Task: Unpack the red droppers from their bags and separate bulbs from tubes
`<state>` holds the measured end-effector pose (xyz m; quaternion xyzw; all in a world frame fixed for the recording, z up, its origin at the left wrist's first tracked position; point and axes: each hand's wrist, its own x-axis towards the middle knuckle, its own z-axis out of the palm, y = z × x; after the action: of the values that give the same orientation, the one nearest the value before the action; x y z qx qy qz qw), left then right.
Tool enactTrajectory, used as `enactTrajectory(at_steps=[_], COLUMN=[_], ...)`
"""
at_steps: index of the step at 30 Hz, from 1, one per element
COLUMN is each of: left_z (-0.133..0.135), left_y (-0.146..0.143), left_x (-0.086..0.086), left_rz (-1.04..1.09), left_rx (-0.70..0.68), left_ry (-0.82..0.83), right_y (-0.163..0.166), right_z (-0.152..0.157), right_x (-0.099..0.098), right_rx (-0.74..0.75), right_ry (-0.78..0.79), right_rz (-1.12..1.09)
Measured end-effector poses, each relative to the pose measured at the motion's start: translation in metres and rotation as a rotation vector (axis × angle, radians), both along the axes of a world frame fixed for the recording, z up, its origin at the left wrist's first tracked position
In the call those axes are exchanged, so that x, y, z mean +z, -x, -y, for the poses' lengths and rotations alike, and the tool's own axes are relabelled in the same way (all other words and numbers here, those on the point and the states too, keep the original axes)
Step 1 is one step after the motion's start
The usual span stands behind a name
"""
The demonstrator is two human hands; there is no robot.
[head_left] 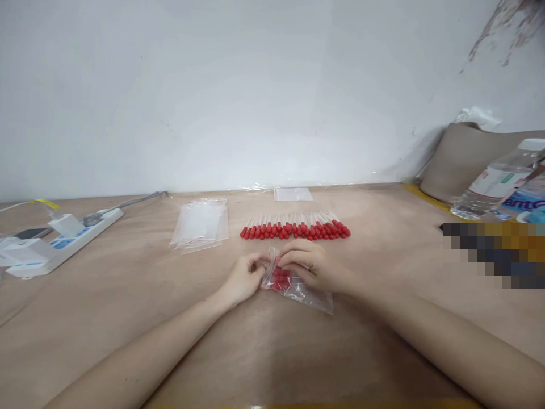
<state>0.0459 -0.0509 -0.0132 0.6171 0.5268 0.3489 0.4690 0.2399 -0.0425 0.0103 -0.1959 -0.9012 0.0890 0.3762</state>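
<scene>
A clear zip bag (pixel 313 295) lies between my hands in the middle of the table. Several red-tipped sticks (pixel 281 279) are at its mouth, their red ends showing through the plastic. My left hand (pixel 247 277) pinches the bag's left edge between thumb and fingers. My right hand (pixel 309 264) reaches over the bag from the right, its bent fingers closed on the red-tipped sticks; its thumb is hidden. Just beyond my hands lies a long row of red-tipped white sticks (pixel 298 229), red ends toward me.
A stack of clear bags (pixel 200 222) lies left of the row, and a single white bag (pixel 293 195) behind it. At far left is a power strip (pixel 91 230) with plugs. A water bottle (pixel 494 184) and a grey-brown roll (pixel 453 162) stand at right. A wall rises behind.
</scene>
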Motion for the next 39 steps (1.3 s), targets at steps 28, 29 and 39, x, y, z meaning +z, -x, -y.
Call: enactTrajectory(at_steps=[28, 29, 39], left_z=[0.008, 0.009, 0.009], left_y=[0.007, 0.006, 0.001], left_x=[0.019, 0.019, 0.014], left_rz=[-0.345, -0.398, -0.763], left_rx=[-0.361, -0.369, -0.422], left_ry=[-0.382, -0.442, -0.688], right_y=[-0.038, -0.038, -0.045], right_z=[0.021, 0.021, 0.022], right_x=[-0.042, -0.042, -0.035], right_rx=[-0.401, -0.402, -0.345], right_ry=[0.134, 0.143, 0.249], right_rz=[0.070, 0.064, 0.063])
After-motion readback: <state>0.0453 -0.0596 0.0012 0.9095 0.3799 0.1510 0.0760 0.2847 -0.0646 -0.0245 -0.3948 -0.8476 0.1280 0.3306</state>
